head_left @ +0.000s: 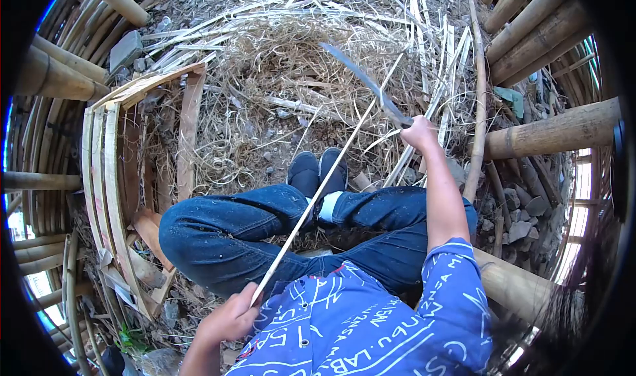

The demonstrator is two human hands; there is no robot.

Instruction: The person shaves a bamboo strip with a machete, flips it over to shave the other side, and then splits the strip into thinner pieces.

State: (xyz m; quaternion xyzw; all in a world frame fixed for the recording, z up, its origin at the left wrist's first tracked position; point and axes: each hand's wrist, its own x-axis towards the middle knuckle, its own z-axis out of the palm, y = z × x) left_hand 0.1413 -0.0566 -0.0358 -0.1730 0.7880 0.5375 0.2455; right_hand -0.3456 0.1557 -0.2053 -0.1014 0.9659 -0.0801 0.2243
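Observation:
My left hand [228,318] is closed around the lower end of a long, thin bamboo strip [310,205], close to my shirt. The strip slants up and right across my lap, past my shoes, to a far tip over the shavings. My right hand [420,134] grips the handle of a long-bladed knife [361,78], its blade pointing up and left. Partway along, the blade crosses the strip near the strip's far end. The knife's handle is mostly hidden in my fist.
Curled bamboo shavings [285,58] cover the ground ahead. A wooden crate frame [106,177] stands at left. Split bamboo strips [457,64] lie at the upper right. Thick bamboo poles [556,132] jut in from the sides, with broken stones [522,230] at right.

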